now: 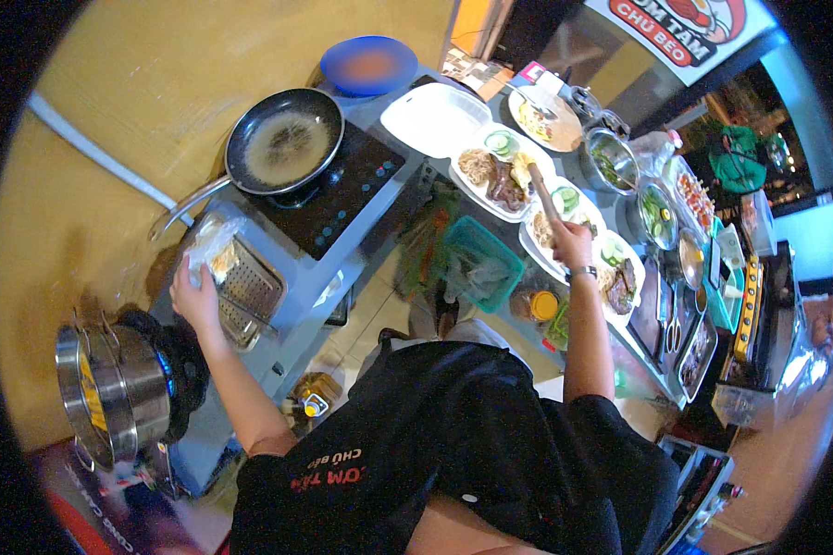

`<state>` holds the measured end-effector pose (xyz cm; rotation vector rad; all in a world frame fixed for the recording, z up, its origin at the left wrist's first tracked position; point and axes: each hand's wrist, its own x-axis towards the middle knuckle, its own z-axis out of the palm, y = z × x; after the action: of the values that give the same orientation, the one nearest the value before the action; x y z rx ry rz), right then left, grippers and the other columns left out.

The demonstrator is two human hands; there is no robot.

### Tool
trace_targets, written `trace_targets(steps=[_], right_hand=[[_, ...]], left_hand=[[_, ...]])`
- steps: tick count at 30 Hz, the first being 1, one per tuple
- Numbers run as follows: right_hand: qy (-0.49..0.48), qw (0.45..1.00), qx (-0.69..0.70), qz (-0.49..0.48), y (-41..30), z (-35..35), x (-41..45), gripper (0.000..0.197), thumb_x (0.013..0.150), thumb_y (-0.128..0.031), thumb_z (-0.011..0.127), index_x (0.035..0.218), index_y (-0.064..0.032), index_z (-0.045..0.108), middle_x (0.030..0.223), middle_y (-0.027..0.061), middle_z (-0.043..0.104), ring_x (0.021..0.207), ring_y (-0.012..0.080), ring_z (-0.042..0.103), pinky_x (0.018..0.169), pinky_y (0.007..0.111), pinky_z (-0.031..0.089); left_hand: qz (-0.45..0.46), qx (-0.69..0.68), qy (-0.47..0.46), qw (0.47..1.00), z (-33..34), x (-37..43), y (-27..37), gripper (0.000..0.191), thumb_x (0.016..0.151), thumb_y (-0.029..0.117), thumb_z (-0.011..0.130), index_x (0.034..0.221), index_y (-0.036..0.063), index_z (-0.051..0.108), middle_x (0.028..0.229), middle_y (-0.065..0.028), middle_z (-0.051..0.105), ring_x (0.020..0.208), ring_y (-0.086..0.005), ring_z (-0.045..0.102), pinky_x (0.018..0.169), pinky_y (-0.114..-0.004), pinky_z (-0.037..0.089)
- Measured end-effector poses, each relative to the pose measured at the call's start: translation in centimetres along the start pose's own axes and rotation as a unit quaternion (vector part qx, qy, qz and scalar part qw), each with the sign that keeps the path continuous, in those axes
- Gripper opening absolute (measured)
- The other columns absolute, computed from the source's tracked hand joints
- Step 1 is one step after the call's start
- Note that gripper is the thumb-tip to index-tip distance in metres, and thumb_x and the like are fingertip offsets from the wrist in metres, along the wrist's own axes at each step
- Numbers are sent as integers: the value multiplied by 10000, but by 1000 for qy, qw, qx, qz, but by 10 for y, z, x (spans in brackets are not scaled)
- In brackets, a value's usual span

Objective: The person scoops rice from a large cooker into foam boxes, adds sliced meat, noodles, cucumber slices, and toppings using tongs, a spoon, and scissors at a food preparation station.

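My left hand (198,295) is at a perforated metal tray (257,281) on the left counter, its fingers at a clear plastic bag (212,239) beside a piece of fried egg (223,262). Whether the fingers pinch the bag is unclear. My right hand (571,244) grips a pair of tongs (543,198), whose far end is at a yellow piece of food (523,168) in an open white foam box (482,198). That box also holds grilled meat (505,187), shredded food and cucumber slices (501,143). More filled foam boxes lie beneath and beyond my right hand.
A frying pan (284,142) with liquid stands on an induction hob (326,239). At lower left, a steel pot (121,388) sits by a blue flame. Metal bowls (609,159), scissors (673,335) and a meat tray (697,357) stand at right. A teal basket (482,263) is below the counter.
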<state>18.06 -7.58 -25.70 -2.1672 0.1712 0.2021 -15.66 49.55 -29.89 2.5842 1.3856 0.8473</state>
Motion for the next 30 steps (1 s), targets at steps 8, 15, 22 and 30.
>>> trace_targets(steps=[8, 15, 22, 30], right_hand=[[69, 892, -362, -261, -123, 23, -81, 378, 844, -358, 574, 1008, -26, 649, 763, 219, 647, 717, 377, 641, 641, 473, 502], [-445, 833, -108, -309, -129, 227, -139, 372, 865, -348, 598, 1004, -5, 639, 657, 159, 632, 550, 238, 621, 510, 354, 478], [-558, 823, -41, -94, -125, 394, -166, 295, 885, -266, 582, 784, 10, 605, 571, 60, 572, 384, 131, 499, 359, 270, 381], [-495, 835, -53, -234, -131, 435, -176, 273, 879, -242, 581, 775, 5, 632, 535, 48, 543, 386, 129, 472, 364, 269, 355]], left_hand=[[30, 10, 30, 999, -7, 12, 2, 372, 796, 319, 626, 1145, 194, 629, 1103, -69, 631, 1037, -307, 555, 867, -464, 423], [3, 31, 30, 999, -21, 32, 10, 344, 761, 155, 580, 1093, 196, 657, 1036, -45, 636, 981, -276, 549, 808, -470, 390], [-13, 34, -12, 999, -40, 32, 1, 370, 740, 136, 567, 1089, 216, 657, 1045, -37, 640, 992, -267, 547, 825, -477, 384], [-37, 34, -44, 998, -43, 25, -8, 377, 747, 188, 583, 1115, 244, 641, 1047, -14, 641, 1014, -261, 540, 833, -488, 378]])
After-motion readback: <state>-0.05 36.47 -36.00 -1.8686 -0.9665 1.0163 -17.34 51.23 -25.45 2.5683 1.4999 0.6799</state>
